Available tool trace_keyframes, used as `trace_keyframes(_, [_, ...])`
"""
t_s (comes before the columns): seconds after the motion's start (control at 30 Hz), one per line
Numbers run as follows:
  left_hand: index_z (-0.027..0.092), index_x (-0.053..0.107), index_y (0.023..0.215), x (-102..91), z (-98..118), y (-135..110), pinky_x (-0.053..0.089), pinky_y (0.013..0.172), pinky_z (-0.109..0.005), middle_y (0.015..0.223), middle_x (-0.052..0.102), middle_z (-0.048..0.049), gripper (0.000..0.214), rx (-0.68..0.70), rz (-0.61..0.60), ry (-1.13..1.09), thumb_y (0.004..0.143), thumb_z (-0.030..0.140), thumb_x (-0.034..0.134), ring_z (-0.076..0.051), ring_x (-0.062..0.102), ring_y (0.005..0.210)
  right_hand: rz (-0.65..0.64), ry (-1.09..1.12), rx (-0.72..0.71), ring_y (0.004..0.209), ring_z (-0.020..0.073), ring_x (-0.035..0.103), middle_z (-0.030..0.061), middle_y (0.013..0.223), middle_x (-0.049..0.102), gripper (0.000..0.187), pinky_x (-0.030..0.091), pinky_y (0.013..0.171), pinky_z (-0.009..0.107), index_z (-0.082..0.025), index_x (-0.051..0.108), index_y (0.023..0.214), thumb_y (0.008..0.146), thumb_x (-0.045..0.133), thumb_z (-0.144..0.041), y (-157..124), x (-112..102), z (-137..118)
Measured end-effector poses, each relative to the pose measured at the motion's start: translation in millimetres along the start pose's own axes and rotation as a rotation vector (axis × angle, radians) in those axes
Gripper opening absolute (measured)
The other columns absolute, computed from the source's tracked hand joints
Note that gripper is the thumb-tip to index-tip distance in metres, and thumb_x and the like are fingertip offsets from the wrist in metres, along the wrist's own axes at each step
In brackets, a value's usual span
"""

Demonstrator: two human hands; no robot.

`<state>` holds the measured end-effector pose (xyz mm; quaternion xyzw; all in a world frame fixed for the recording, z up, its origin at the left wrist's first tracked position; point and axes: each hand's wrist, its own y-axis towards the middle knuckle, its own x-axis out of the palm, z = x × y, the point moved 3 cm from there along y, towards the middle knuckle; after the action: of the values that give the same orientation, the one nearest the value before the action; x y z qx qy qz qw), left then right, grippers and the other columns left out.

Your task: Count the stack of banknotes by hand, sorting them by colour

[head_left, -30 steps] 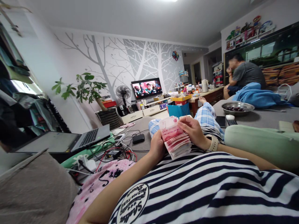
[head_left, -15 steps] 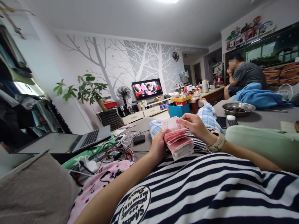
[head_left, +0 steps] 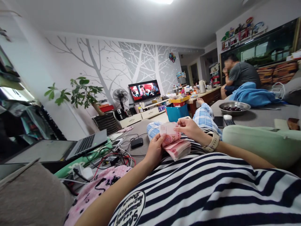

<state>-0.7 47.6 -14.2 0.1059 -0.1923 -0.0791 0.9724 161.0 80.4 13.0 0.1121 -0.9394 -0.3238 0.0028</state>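
Left hand: the left hand (head_left: 155, 150) is curled closed around the near end of the stack of banknotes (head_left: 175, 143), thumb up against the top note, pinning the wad over the striped shirt (head_left: 211, 188).
Right hand: the right hand (head_left: 189, 128), with a watch (head_left: 213, 142) at the wrist, has its fingertips pinched on the far edge of the top note, which is peeled up and bent back toward the left thumb; the rest of the fingers are loosely curled.
Banknotes: red and pink, fanned a little, lying between both hands just above the person's belly, the lower notes splayed out to the right of the left hand.
Beyond the hands: checked pyjama legs (head_left: 204, 116) stretch away; a phone (head_left: 218, 121) and a metal bowl (head_left: 234, 107) sit off past the right wrist.
Left of the left hand: a black box (head_left: 136, 142), tangled cables (head_left: 117, 155) and a laptop (head_left: 77, 146).
Far side: another person (head_left: 240, 75) sits near a blue blanket (head_left: 252, 96).
Risk: I'd say the fanned lower notes are loosely held; if the left grip slackens while a note is being pulled, they could slide off the shirt into the cables.
Risk two: two notes sticking together under that pinch would be easy to miss.
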Motion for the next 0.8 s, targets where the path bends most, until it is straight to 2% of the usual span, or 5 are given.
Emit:
trace_keyframes(0.13, [0.015, 0.065, 0.093, 1.1, 2, -2, 0.053, 0.080, -0.035, 0.085, 0.072, -0.0075, 0.035, -0.011, 0.008, 0.005, 0.064, 0.030, 0.077, -0.020, 0.068, 0.078, 0.027, 0.011, 0.004, 0.054, 0.0090, 0.046, -0.0058, 0.057, 0.052, 0.031, 0.038, 0.053, 0.023, -0.016, 0.053, 0.062, 0.060, 0.074, -0.039, -1, 1, -1])
trace_keyframes(0.5, [0.017, 0.061, 0.079, -3.9, 8, -8, 0.050, 0.055, -0.026, 0.070, 0.064, -0.0006, 0.021, -0.014, 0.032, 0.052, 0.065, 0.028, 0.072, -0.013, 0.058, 0.060, 0.127, 0.099, 0.032, 0.055, 0.0096, 0.047, -0.0048, 0.060, 0.053, 0.029, 0.038, 0.054, 0.024, -0.016, 0.056, 0.068, 0.059, 0.075, -0.036, 4, 1, 16])
trace_keyframes(0.8, [0.018, 0.059, 0.074, -8.3, 6, -2, 0.049, 0.052, -0.026, 0.065, 0.061, 0.0004, 0.023, -0.012, 0.088, 0.084, 0.066, 0.035, 0.073, -0.013, 0.055, 0.056, 0.210, -0.045, -0.109, 0.057, 0.0110, 0.046, -0.0020, 0.065, 0.054, 0.025, 0.037, 0.053, 0.024, -0.017, 0.057, 0.072, 0.071, 0.070, -0.038, -9, 1, -1])
